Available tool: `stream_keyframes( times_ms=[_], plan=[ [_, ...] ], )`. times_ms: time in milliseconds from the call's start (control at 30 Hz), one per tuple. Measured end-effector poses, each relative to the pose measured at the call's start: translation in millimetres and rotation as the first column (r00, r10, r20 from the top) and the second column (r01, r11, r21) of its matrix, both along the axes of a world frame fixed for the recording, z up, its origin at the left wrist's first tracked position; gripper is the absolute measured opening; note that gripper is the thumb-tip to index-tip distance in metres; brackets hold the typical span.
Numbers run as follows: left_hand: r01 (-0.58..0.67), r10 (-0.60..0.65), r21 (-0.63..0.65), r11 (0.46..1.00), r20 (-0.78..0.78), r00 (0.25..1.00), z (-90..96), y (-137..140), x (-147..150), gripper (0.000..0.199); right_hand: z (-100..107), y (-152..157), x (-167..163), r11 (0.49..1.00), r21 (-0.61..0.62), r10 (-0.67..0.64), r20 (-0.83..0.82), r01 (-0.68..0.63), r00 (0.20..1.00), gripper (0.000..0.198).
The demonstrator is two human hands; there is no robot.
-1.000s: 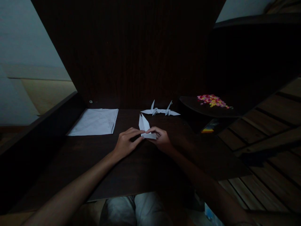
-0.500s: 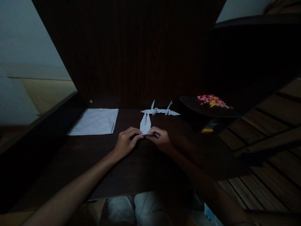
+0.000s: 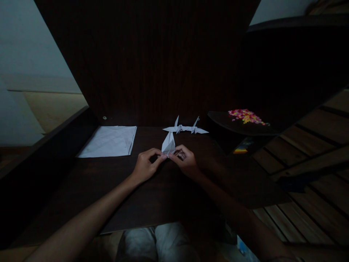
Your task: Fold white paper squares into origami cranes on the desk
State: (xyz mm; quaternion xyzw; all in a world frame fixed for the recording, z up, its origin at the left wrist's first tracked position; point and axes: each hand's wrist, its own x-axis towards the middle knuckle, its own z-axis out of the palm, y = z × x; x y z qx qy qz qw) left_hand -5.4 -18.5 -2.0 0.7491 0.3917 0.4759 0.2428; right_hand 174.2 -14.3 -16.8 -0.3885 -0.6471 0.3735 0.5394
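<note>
A white folded paper [image 3: 168, 144], narrow and pointed at its far end, lies between my two hands on the dark tabletop. My left hand [image 3: 148, 161] pinches its near left edge between thumb and fingers. On the other side, my right hand [image 3: 185, 159] is closed on the near right edge, with the thumb close to the left thumb. The lower corner of the paper is partly hidden by the fingertips. Just beyond it stand two white origami cranes, a left crane [image 3: 177, 128] and a right crane [image 3: 196, 129], their wings touching or overlapping.
A stack of white paper sheets [image 3: 110, 141] lies at the left of the dark wooden table [image 3: 131, 203]. On a raised corner shelf [image 3: 218, 118] at right is a heap of small pink, red and yellow pieces [image 3: 247, 116]. A low side panel [image 3: 49, 142] borders the left.
The flap at the paper's near end, folded flat toward me before, now stands up against the body. Both thumbs have come together at its bottom corner.
</note>
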Motion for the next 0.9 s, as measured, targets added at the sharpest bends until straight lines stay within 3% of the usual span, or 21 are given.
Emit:
stream_keyframes(
  times_ms=[133,333,667,900],
  plan=[
    [0.009,-0.003,-0.064,0.998,0.092,0.996,-2.2,0.8,0.9,0.018,1.3,0.1,-1.2,1.000,0.001,-0.012,0.014,0.012,1.000,0.020],
    [0.076,-0.058,-0.167,0.983,0.112,0.992,-1.8,1.3,1.8,0.052,-2.2,1.2,-3.3,0.999,-0.039,0.011,-0.067,-0.013,0.998,0.026],
    [0.119,-0.094,-0.245,0.962,0.112,0.989,-9.4,7.6,-1.4,0.048,1.8,1.2,-4.5,0.989,-0.140,0.034,-0.163,-0.057,0.986,0.035],
    [0.114,-0.091,-0.250,0.962,0.104,0.990,-2.6,4.9,-1.3,0.035,3.5,5.1,-0.8,0.980,-0.193,0.038,-0.098,-0.056,0.994,0.036]
  ],
)
